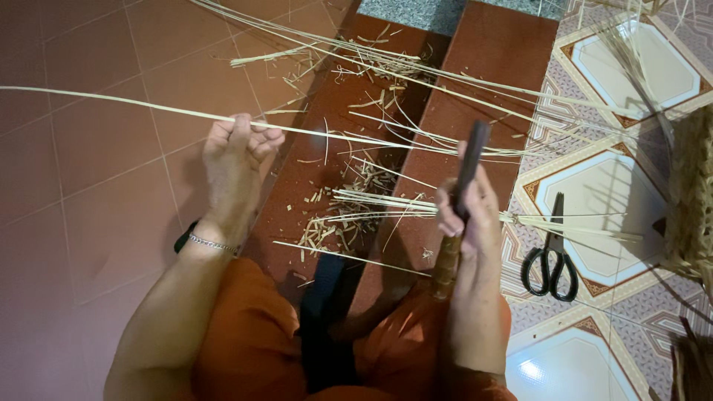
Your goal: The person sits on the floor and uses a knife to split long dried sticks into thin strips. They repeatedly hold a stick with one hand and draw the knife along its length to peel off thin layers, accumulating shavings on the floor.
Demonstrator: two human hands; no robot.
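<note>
Left hand pinching long reed strip, right hand gripping dark knife

Head camera looks steeply down; close above lap.

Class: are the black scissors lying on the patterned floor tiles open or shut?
Shut: the scissors lie flat, blades together in one narrow point, the two handle loops side by side.

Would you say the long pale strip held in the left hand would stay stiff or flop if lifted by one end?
The strip looks thin and very long, so it would probably bend and droop. It runs nearly straight from the left hand towards the knife in the right hand, suggesting some springiness. It is likely very light.
</note>
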